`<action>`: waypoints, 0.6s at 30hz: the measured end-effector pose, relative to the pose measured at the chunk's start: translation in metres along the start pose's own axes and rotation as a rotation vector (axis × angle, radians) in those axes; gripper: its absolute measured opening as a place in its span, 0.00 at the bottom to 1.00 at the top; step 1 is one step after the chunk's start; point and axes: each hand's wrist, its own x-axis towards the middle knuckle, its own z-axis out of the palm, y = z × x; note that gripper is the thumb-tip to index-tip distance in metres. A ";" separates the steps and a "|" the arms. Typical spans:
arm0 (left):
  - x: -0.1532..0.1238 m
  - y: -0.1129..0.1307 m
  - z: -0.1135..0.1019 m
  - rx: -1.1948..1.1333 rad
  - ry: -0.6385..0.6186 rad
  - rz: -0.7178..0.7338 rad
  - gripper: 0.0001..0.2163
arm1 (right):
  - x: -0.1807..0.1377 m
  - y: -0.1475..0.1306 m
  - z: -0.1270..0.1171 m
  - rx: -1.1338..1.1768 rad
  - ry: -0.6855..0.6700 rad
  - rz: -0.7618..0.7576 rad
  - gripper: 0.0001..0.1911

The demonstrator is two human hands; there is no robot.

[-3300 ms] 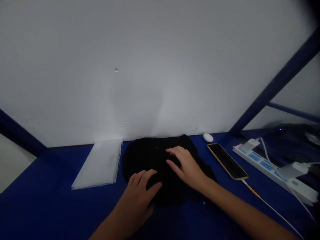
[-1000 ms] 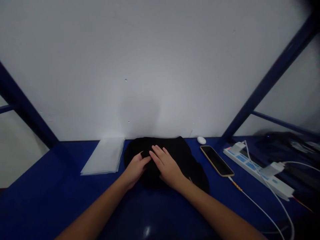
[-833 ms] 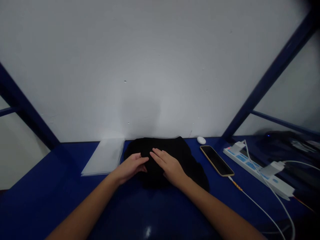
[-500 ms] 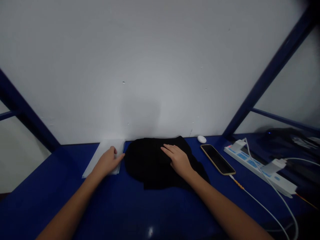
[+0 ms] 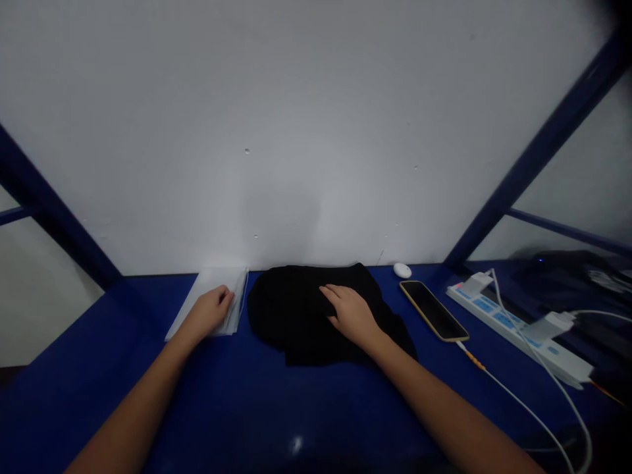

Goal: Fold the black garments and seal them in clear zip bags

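On the blue tabletop (image 5: 237, 401) lies a flat, thin white bag (image 5: 201, 289), slightly see-through, with a loose cord-like strip along its right edge. My left hand (image 5: 210, 311) rests over it, thumb and fingers brought together in a pinch near the right side, where the bag shows creases. A black cloth garment (image 5: 291, 316) lies folded in a loose heap just right of the bag. Flat on top of that garment is my right hand (image 5: 350, 317), fingers stretched out and pointing left. What kind of garment it is cannot be made out.
Right of the garment lie a small white oval case (image 5: 401, 270) and a phone (image 5: 434, 311) plugged into a white cable (image 5: 523, 403). A white power strip (image 5: 518, 336) with chargers stands farther right. A white wall (image 5: 316, 131) and blue frame posts (image 5: 533, 145) bound the back.
My left thumb has drawn in from pointing right to meet the fingers, and the bag now creases beside it. My right hand stays on the garment. The view has shifted slightly.
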 end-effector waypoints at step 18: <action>-0.031 0.124 0.031 -0.102 0.017 0.622 0.07 | -0.002 0.048 -0.018 0.337 0.538 0.263 0.30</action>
